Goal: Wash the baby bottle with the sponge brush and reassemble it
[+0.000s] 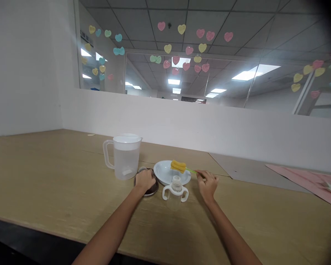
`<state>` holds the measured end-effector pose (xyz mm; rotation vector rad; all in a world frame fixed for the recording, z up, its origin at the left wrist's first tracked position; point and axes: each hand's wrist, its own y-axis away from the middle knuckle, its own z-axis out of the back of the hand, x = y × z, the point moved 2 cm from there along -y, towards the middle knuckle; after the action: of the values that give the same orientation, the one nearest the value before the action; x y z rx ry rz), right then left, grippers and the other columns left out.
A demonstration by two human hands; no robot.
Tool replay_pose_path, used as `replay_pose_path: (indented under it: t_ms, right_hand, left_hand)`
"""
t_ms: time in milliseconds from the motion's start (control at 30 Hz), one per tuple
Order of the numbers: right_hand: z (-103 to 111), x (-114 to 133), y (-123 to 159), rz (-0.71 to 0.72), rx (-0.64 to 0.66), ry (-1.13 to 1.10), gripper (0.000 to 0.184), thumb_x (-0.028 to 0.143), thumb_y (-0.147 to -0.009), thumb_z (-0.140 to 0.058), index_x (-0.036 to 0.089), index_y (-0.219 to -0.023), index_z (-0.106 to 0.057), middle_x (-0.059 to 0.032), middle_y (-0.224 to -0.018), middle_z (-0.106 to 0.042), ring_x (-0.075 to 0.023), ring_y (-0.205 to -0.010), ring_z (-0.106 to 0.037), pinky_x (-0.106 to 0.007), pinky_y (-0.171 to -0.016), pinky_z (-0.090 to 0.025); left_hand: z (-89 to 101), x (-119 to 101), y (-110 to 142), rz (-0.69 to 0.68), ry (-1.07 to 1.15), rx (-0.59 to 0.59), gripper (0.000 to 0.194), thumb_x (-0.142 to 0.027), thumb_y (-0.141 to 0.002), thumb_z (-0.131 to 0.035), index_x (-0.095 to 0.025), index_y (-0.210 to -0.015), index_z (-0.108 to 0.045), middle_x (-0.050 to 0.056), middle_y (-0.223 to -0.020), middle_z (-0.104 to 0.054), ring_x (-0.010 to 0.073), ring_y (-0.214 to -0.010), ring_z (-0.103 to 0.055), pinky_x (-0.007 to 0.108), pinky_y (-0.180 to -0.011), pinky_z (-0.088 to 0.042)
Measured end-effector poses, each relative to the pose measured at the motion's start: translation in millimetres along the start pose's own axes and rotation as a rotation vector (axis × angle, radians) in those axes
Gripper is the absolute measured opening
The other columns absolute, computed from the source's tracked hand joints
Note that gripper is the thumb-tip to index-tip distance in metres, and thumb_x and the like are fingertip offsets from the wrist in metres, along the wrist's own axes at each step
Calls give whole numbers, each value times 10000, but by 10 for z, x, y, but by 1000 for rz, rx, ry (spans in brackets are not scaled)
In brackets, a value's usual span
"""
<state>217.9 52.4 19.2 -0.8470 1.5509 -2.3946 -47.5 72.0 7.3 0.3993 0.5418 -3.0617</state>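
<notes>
Pinching the thin green handle of a bottle brush (188, 169), the right hand (206, 185) has a narrow grip, with the thumb and fingers closed together near the end of the handle. The yellow sponge head (178, 166) of this brush is at the far side of a white plate (163, 172), but I cannot tell if it touches the plate. The left hand (145, 180) lies on a dark round lid (155, 188) with a metal edge, and the fingers curve over it. I cannot tell if this hand really grips the lid or only rests on it. The lid sits on the table just beside the plate, and the hand hides most of it. Between the two hands stands a clear cup (175, 187) with two white handles, upright and close to the near edge of the plate. Behind the left hand stands an upright plastic pitcher (125, 162) with water inside. All these things are on a light wooden table (71, 176). To the right lie a grey sheet (248, 171) and a pink sheet (303, 182). Farther away is a white partition (182, 125), and above it paper hearts (201, 48) are stuck on glass.
</notes>
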Motion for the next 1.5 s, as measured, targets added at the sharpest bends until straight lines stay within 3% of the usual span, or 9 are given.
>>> replay_pose_path:
  t_ms: [133,200,333,467,700,867,1200,1367,1500]
  right_hand:
    - [0,28,4,50,-2,44,238,239,-770,-434,215,-720,-665,-7,-725,-655,-157,-711,-540,-299,-716,-224]
    - [-2,43,10,86,0,74,222,219,-765,-446,218,-716,-662,-2,-723,-653,-149,-712,-536,-302,-723,-220]
    - [-8,53,21,140,12,152,209,160,-741,-463,225,-722,-661,6,-710,-641,-137,-708,-522,-310,-739,-210]
    - [-34,55,33,241,69,276,229,111,-689,-478,233,-712,-670,2,-683,-621,-139,-688,-489,-327,-760,-199]
    - [-36,88,38,315,90,418,258,93,-671,-474,228,-753,-677,-20,-707,-610,-155,-704,-449,-352,-791,-194]
    - [-65,73,41,329,146,448,256,91,-671,-467,223,-735,-678,-30,-694,-600,-162,-711,-444,-351,-782,-190]
    - [-137,186,79,278,263,283,281,81,-665,-469,261,-691,-683,8,-669,-618,-133,-678,-474,-322,-725,-193]
    - [-131,195,88,234,252,255,273,92,-663,-461,254,-655,-681,11,-645,-617,-129,-666,-484,-317,-717,-200]
    - [-120,183,85,217,239,259,267,98,-674,-458,247,-663,-679,12,-645,-621,-127,-663,-486,-317,-723,-200]
  left_hand:
    - [18,7,-7,36,21,-35,243,-252,-764,-381,-158,-824,-597,105,-867,-624,215,-812,-574,295,-675,-416]
    - [62,-10,2,28,61,-107,236,-232,-771,-363,-163,-845,-577,83,-876,-615,196,-818,-559,285,-691,-409]
    - [170,-156,86,-237,217,-239,202,-150,-721,-410,-178,-859,-555,42,-900,-595,167,-884,-512,269,-787,-376]
    - [186,-334,189,-476,244,-135,208,-175,-777,-389,-186,-839,-587,39,-890,-608,176,-898,-497,303,-833,-335]
    - [151,-444,234,-605,264,-97,284,-307,-854,-354,-206,-864,-619,18,-904,-629,166,-890,-501,312,-848,-306]
    - [98,-460,238,-608,254,-50,326,-314,-872,-321,-199,-901,-625,32,-945,-626,164,-905,-507,302,-841,-314]
    - [103,-450,249,-615,237,-45,348,-330,-880,-287,-210,-960,-605,39,-954,-619,171,-910,-512,313,-848,-320]
    - [96,-457,238,-594,182,-17,378,-355,-878,-271,-183,-843,-606,52,-859,-616,176,-852,-516,320,-851,-321]
    - [78,-448,229,-551,223,-69,322,-371,-865,-307,-175,-879,-563,51,-881,-596,181,-864,-510,326,-841,-343]
